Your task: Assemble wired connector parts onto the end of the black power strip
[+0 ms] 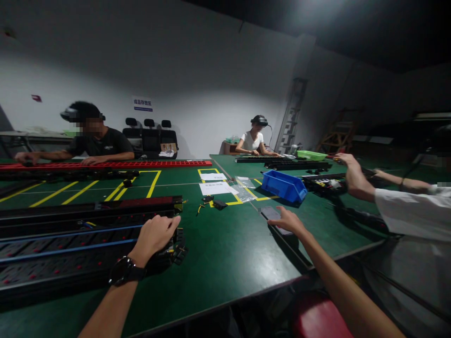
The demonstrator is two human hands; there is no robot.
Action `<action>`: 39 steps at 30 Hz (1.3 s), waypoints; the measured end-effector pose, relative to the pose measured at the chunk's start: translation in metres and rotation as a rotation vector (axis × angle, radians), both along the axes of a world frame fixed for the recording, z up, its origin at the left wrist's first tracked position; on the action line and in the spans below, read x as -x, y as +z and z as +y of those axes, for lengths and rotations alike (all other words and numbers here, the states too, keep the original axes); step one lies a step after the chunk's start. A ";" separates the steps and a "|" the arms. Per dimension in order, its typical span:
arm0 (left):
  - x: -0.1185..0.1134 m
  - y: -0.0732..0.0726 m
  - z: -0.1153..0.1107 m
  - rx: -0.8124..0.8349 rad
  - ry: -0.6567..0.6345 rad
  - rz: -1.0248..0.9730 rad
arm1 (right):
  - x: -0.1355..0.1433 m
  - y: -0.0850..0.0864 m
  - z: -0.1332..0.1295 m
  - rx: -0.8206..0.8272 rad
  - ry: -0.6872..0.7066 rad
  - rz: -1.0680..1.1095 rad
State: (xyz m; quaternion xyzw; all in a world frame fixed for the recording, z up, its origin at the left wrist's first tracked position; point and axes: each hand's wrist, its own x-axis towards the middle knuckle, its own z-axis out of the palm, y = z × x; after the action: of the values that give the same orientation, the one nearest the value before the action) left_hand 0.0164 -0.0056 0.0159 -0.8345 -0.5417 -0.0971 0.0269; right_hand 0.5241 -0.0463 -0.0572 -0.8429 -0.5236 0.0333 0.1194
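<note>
Nearest, bottom edge: red rounded thing (322, 319) under the table edge, right of center. Both forearms reach up and inward from the bottom corners over the green table (225, 263).

Left hand (155, 237): center-left, palm down, back of hand up, dark watch (121, 271) on the wrist. Fingers bent over the right end of the black socket strips (66, 260), which fill the lower left of the frame, long blue lines and red dots along them. Dark connector ends (179, 251) sit just right of the hand.

Right hand (287, 220): right of center, forearm slanting up-left, thumb and fingers over a flat gray slab (268, 214) at the near side of the table. Undersides of both hands are hidden, so can't tell if either is clamped on anything.

Mid-table: small black parts (220, 205) and a yellow wire piece (199, 209) center frame, then a clear bag (243, 192) beside white papers (213, 188). Blue bin (282, 187) right of those. Co-worker's hand (348, 163) at right, white sleeve (412, 209).

Far: red rail (169, 164) upper left, person in dark shirt (111, 143) behind it; person in white top (252, 142) upper right of center, near a light-green tray (312, 155). Ladder (291, 115) against the back wall.
</note>
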 end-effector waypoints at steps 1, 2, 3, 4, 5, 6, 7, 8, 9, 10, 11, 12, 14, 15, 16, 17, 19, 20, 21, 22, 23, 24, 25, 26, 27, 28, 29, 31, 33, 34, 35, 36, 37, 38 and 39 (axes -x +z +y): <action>0.000 0.000 0.000 0.003 0.003 -0.003 | -0.001 -0.001 0.001 0.002 -0.004 0.000; 0.000 0.001 -0.001 0.006 0.005 -0.007 | -0.001 -0.001 0.001 0.003 -0.006 0.001; 0.000 0.001 -0.001 0.008 0.006 -0.009 | -0.002 -0.002 0.001 0.005 -0.006 0.004; 0.000 0.001 -0.001 0.011 0.005 -0.011 | -0.002 -0.002 0.002 0.005 -0.004 0.006; 0.000 0.001 -0.002 0.014 0.005 -0.012 | -0.002 -0.002 0.002 0.003 -0.001 0.007; 0.000 0.002 -0.002 0.018 0.005 -0.013 | -0.003 -0.003 0.002 -0.002 0.000 0.009; 0.000 0.001 -0.002 0.021 0.005 -0.015 | -0.003 -0.003 0.002 -0.008 -0.001 0.010; 0.000 0.001 -0.001 0.022 0.006 -0.019 | -0.003 -0.003 0.002 -0.013 -0.004 0.012; 0.001 0.000 -0.001 0.021 0.007 -0.023 | -0.003 -0.003 0.002 -0.018 -0.007 0.016; 0.001 0.000 -0.001 0.019 0.005 -0.027 | -0.003 -0.003 0.002 -0.022 -0.011 0.023; 0.001 -0.001 0.000 0.014 0.003 -0.029 | -0.003 -0.003 0.002 -0.024 -0.013 0.032; 0.002 -0.002 0.000 0.010 0.000 -0.029 | -0.003 -0.003 0.002 -0.025 -0.014 0.043; 0.002 -0.003 0.001 0.005 -0.003 -0.026 | -0.004 -0.002 0.002 -0.026 -0.015 0.066; 0.002 -0.004 0.001 0.005 -0.003 -0.025 | -0.004 -0.001 0.002 -0.025 -0.019 0.074; 0.002 -0.003 0.001 0.005 -0.003 -0.020 | -0.004 -0.001 0.002 -0.023 -0.025 0.080; 0.002 -0.003 0.001 0.004 -0.003 -0.011 | -0.003 0.000 0.002 -0.018 -0.032 0.084; 0.001 -0.002 0.001 0.003 0.000 0.011 | -0.001 0.003 0.002 -0.001 -0.048 0.091; 0.000 -0.001 0.000 0.005 0.004 0.020 | 0.000 0.004 0.001 0.007 -0.055 0.092; 0.000 -0.001 0.000 0.009 0.009 0.025 | 0.001 0.005 0.001 0.014 -0.060 0.092; 0.000 0.000 0.000 0.012 0.014 0.027 | 0.002 0.006 0.000 0.019 -0.065 0.091; 0.000 0.000 0.000 0.014 0.016 0.026 | 0.003 0.007 -0.001 0.023 -0.067 0.089; -0.001 0.000 0.000 0.014 0.013 0.024 | 0.004 0.008 -0.001 0.025 -0.067 0.088; 0.000 0.000 0.000 0.012 0.008 0.022 | 0.005 0.008 -0.002 0.025 -0.066 0.086; 0.000 0.000 0.000 0.007 0.003 0.017 | 0.006 0.007 -0.002 0.023 -0.064 0.085; 0.000 0.000 0.000 0.003 -0.002 0.010 | 0.006 0.006 -0.002 0.017 -0.064 0.083; 0.000 0.000 0.000 0.002 -0.005 0.001 | 0.005 0.005 -0.001 0.008 -0.063 0.079; 0.000 0.000 0.000 0.003 -0.008 -0.008 | 0.005 0.003 -0.001 -0.002 -0.064 0.075; 0.001 -0.001 0.000 0.004 -0.011 -0.017 | 0.003 0.000 0.000 -0.015 -0.066 0.069; 0.001 -0.002 0.000 0.006 -0.008 -0.018 | 0.001 -0.003 0.001 -0.025 -0.059 0.070; 0.001 -0.002 0.000 0.007 -0.002 -0.020 | -0.001 -0.004 0.001 -0.031 -0.054 0.075; 0.001 -0.002 0.000 0.007 0.005 -0.021 | -0.002 -0.005 0.001 -0.040 -0.047 0.080; 0.001 -0.002 0.000 0.008 0.011 -0.023 | -0.003 -0.006 0.000 -0.051 -0.038 0.085; 0.001 -0.002 0.000 0.009 0.012 -0.024 | -0.004 -0.006 -0.001 -0.060 -0.029 0.089; 0.001 -0.002 0.000 0.009 0.010 -0.023 | -0.005 -0.005 -0.002 -0.068 -0.021 0.092; 0.001 -0.002 0.000 0.006 0.006 -0.022 | -0.004 -0.005 -0.003 -0.072 -0.014 0.093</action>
State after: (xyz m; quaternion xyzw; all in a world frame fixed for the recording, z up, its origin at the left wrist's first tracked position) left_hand 0.0155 -0.0058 0.0139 -0.8318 -0.5448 -0.1044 0.0186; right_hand 0.5284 -0.0495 -0.0618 -0.8392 -0.5125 0.0528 0.1741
